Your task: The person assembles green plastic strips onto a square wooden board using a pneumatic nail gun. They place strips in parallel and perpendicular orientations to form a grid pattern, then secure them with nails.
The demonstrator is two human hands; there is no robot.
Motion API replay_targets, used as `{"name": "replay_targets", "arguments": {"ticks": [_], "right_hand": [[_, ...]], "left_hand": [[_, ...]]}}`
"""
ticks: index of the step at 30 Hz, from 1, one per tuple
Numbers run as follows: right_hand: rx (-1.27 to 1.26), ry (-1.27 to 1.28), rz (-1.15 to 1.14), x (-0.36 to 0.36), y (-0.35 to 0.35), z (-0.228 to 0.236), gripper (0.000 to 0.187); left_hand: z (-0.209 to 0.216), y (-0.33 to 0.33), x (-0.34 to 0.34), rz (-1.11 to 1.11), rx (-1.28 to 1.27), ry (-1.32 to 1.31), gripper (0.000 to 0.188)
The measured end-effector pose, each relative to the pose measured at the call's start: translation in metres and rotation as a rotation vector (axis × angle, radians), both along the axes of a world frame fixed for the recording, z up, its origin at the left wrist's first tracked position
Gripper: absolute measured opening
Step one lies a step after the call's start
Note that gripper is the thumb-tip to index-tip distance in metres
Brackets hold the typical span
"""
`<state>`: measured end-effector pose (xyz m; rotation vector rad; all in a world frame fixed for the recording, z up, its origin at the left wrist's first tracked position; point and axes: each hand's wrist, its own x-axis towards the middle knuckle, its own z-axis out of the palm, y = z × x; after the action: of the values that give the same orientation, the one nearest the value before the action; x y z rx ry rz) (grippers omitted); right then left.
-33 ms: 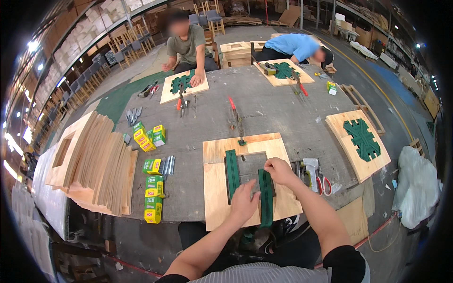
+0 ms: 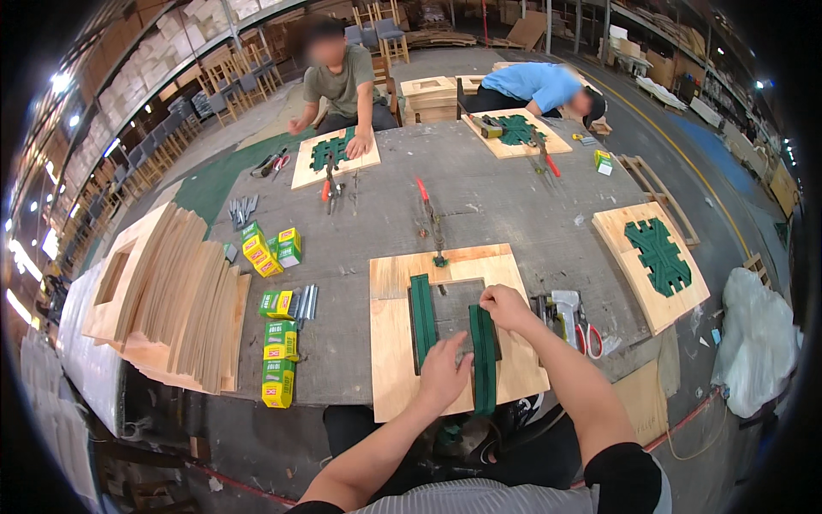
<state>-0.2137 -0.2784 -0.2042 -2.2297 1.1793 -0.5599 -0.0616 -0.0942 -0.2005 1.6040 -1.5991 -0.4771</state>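
Nearest you, a wooden frame (image 2: 390,343) lies flat at the near edge of the grey surface (image 2: 360,214), a rectangular opening in it. Right green strap (image 2: 485,377): runs from inside the opening toward you across the frame's near side, its lower end past the edge. Your left hand (image 2: 443,375) is just left of that strap, fingers loosely spread, thumb apart; cannot tell whether it touches. Your right hand (image 2: 508,310) pinches the strap's far end between thumb and forefinger. Left green strap (image 2: 422,317): lies along the opening's left side, clear of your hands.

To your left: green-and-yellow boxes (image 2: 280,340), metal staple strips (image 2: 304,301) beside them, and a stack of wooden boards (image 2: 184,300). To your right: a staple gun (image 2: 565,308) next to red-handled scissors (image 2: 588,338); beyond, a panel with woven green straps (image 2: 658,257).

Past the frame, a red-handled tool (image 2: 428,206) points away from you. Across the surface, a co-worker in green (image 2: 347,81) rests one hand on a strapped panel; another in blue (image 2: 531,84) bends low beside a second.
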Motion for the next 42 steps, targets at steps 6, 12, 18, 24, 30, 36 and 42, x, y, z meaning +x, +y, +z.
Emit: {"name": "replay_targets", "arguments": {"ticks": [6,12,18,24,30,36,42], "right_hand": [[0.101,0.084,-0.134,0.053,-0.076,-0.038,0.013],[0.082,0.196,-0.185,0.063,-0.114,-0.034,0.019],[0.184,0.111,-0.172,0.079,-0.114,-0.027,0.018],[0.197,0.155,-0.183,0.068,-0.120,-0.028,0.018],[0.227,0.138,-0.158,0.070,-0.122,-0.026,0.021],[0.256,0.100,-0.189,0.066,-0.121,-0.027,0.021],[0.265,0.107,-0.215,0.071,-0.118,-0.022,0.023]], "left_hand": [[-0.021,-0.002,0.012,-0.019,0.080,0.012,0.043],[-0.033,-0.074,0.015,-0.018,-0.062,-0.135,0.045],[-0.051,-0.145,0.028,0.045,-0.047,-0.408,0.053],[-0.067,-0.159,0.022,0.048,0.000,-0.481,0.057],[-0.068,-0.161,0.024,0.067,0.044,-0.514,0.058],[-0.066,-0.161,0.022,0.074,0.022,-0.506,0.058],[-0.064,-0.160,0.025,0.084,0.023,-0.523,0.058]]}}
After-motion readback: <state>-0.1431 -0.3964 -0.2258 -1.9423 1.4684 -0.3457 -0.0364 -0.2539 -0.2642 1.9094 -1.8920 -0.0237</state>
